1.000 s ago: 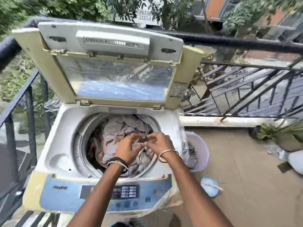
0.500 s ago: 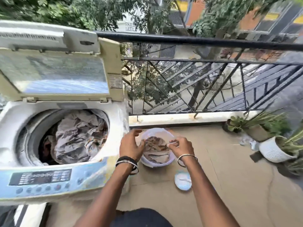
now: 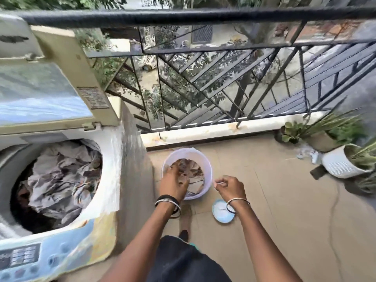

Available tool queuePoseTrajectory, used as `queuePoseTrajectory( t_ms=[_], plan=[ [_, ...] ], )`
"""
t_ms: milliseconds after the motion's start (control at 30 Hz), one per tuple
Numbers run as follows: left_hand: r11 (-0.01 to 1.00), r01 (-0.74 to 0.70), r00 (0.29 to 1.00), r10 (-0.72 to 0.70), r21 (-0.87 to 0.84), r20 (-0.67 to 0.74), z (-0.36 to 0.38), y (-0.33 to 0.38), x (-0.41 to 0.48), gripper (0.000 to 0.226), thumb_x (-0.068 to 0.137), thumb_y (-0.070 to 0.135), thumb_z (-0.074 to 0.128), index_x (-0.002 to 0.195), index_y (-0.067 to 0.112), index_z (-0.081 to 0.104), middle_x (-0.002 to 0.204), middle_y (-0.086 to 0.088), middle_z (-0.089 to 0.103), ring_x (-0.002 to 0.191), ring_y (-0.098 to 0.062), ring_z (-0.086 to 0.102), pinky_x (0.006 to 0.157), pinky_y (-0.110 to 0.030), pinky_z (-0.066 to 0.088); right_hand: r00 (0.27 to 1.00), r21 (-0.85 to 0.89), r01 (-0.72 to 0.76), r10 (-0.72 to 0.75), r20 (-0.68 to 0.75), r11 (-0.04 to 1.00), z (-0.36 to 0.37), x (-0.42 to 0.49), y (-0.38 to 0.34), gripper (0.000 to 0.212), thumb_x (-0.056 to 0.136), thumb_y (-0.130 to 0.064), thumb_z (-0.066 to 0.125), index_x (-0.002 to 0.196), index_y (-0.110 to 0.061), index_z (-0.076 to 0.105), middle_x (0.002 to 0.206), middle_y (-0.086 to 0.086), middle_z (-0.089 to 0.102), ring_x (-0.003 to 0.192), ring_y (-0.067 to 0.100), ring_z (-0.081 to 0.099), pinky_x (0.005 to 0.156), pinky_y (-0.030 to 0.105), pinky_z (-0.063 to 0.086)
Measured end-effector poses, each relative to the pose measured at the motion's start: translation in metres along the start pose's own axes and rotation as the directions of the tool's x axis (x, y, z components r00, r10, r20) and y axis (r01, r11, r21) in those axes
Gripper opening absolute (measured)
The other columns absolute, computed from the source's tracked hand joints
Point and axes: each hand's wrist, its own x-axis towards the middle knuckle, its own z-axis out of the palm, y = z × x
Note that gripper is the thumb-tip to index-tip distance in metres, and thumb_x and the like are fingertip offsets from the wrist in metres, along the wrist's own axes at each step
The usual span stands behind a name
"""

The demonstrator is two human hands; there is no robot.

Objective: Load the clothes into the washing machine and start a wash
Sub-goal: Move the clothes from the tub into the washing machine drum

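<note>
A top-loading washing machine [image 3: 109, 180] stands at the left with its lid [image 3: 46, 94] raised. Its drum holds crumpled grey and brown clothes [image 3: 61, 180]. On the floor to its right sits a white bucket [image 3: 207, 169] with brownish clothes [image 3: 194, 173] inside. My left hand [image 3: 175, 180] reaches into the bucket and rests on those clothes, fingers curled into them. My right hand [image 3: 230, 187] hovers beside the bucket's right rim, fingers pinched together; I cannot tell if it holds anything. The control panel [image 3: 20, 259] shows at the lower left.
A small light-blue dish of white powder [image 3: 220, 212] lies on the floor just below my right wrist. Potted plants [image 3: 343, 161] stand at the right along a low ledge [image 3: 223, 129]. A black metal railing [image 3: 203, 17] borders the balcony behind.
Both hands have left the drum and moved right and down to the bucket. My left hand has gone into the bucket onto the clothes, and the view has swung right.
</note>
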Motion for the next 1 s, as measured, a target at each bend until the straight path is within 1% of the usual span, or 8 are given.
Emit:
queuePoseTrajectory(
  t_ms=[133, 233, 333, 433, 567, 767, 867, 1000],
  plan=[
    [0.993, 0.119, 0.991, -0.120, 0.012, 0.056, 0.037, -0.021, 0.060, 0.046, 0.077, 0.027, 0.059, 0.121, 0.012, 0.059, 0.120, -0.009, 0.065, 0.108, -0.030, 0.063, 0.091, -0.040, 0.052, 0.996, -0.020, -0.079, 0.080, 0.029, 0.997, 0.013, 0.055, 0.010, 0.012, 0.077, -0.020, 0.071, 0.088, -0.020, 0.076, 0.086, 0.001, 0.077, 0.086, 0.017, 0.072, 0.077, 0.025, 0.052],
    [0.976, 0.216, 0.970, -0.218, 0.029, 0.105, 0.057, -0.034, 0.103, 0.034, 0.079, 0.013, 0.064, 0.113, 0.010, 0.062, 0.110, -0.009, 0.068, 0.103, -0.029, 0.064, 0.089, -0.035, 0.052, 0.986, -0.043, -0.144, 0.147, 0.082, 0.989, 0.028, 0.101, 0.016, 0.012, 0.079, -0.020, 0.069, 0.089, -0.020, 0.076, 0.088, 0.002, 0.077, 0.090, 0.020, 0.071, 0.077, 0.023, 0.048],
    [0.963, 0.249, 0.954, -0.262, 0.102, 0.148, 0.075, -0.053, 0.145, 0.031, 0.082, 0.011, 0.063, 0.113, 0.007, 0.060, 0.110, -0.013, 0.067, 0.103, -0.032, 0.062, 0.086, -0.033, 0.047, 0.969, -0.110, -0.173, 0.189, 0.159, 0.979, 0.047, 0.146, 0.018, 0.014, 0.081, -0.019, 0.066, 0.092, -0.020, 0.075, 0.094, 0.004, 0.076, 0.097, 0.023, 0.069, 0.080, 0.025, 0.049],
    [0.945, 0.252, 0.935, -0.293, 0.206, 0.198, 0.098, -0.080, 0.185, 0.039, 0.085, 0.014, 0.061, 0.123, 0.008, 0.053, 0.118, -0.016, 0.061, 0.108, -0.036, 0.059, 0.088, -0.036, 0.045, 0.947, -0.180, -0.209, 0.245, 0.207, 0.961, 0.074, 0.193, 0.026, 0.018, 0.080, -0.016, 0.062, 0.092, -0.017, 0.075, 0.099, 0.008, 0.075, 0.101, 0.030, 0.067, 0.084, 0.030, 0.053],
    [0.919, 0.314, 0.905, -0.365, 0.237, 0.218, 0.132, -0.121, 0.223, 0.057, 0.084, 0.016, 0.060, 0.139, 0.014, 0.041, 0.122, -0.017, 0.059, 0.112, -0.038, 0.057, 0.090, -0.040, 0.047, 0.907, -0.259, -0.250, 0.319, 0.276, 0.933, 0.115, 0.238, 0.044, 0.020, 0.080, -0.017, 0.059, 0.092, -0.014, 0.074, 0.102, 0.011, 0.074, 0.102, 0.034, 0.065, 0.081, 0.030, 0.052],
    [0.878, 0.420, 0.854, -0.469, 0.231, 0.227, 0.200, -0.197, 0.267, 0.034, 0.086, 0.025, 0.058, 0.116, 0.011, 0.051, 0.113, -0.016, 0.062, 0.104, -0.037, 0.059, 0.082, -0.038, 0.048, 0.880, -0.318, -0.265, 0.364, 0.307, 0.910, 0.192, 0.310, 0.079, 0.022, 0.081, -0.013, 0.063, 0.101, -0.006, 0.070, 0.107, 0.017, 0.071, 0.106, 0.035, 0.064, 0.085, 0.032, 0.050],
    [0.869, 0.428, 0.846, -0.482, 0.248, 0.228, 0.232, -0.234, 0.283, 0.036, 0.086, 0.026, 0.061, 0.117, 0.012, 0.049, 0.113, -0.015, 0.062, 0.105, -0.036, 0.058, 0.081, -0.038, 0.047, 0.871, -0.373, -0.242, 0.370, 0.323, 0.896, 0.231, 0.344, 0.100, 0.036, 0.082, -0.016, 0.063, 0.115, -0.002, 0.061, 0.118, 0.020, 0.065, 0.113, 0.036, 0.059, 0.089, 0.035, 0.048],
    [0.837, 0.421, 0.836, -0.508, 0.349, 0.209, 0.279, -0.287, 0.301, 0.046, 0.086, 0.029, 0.061, 0.126, 0.015, 0.044, 0.124, -0.013, 0.057, 0.112, -0.037, 0.055, 0.087, -0.045, 0.049, 0.842, -0.432, -0.248, 0.414, 0.346, 0.867, 0.291, 0.382, 0.141, 0.081, 0.078, -0.028, 0.074, 0.142, -0.009, 0.030, 0.137, 0.020, 0.041, 0.124, 0.037, 0.049, 0.099, 0.038, 0.043]
  ],
)
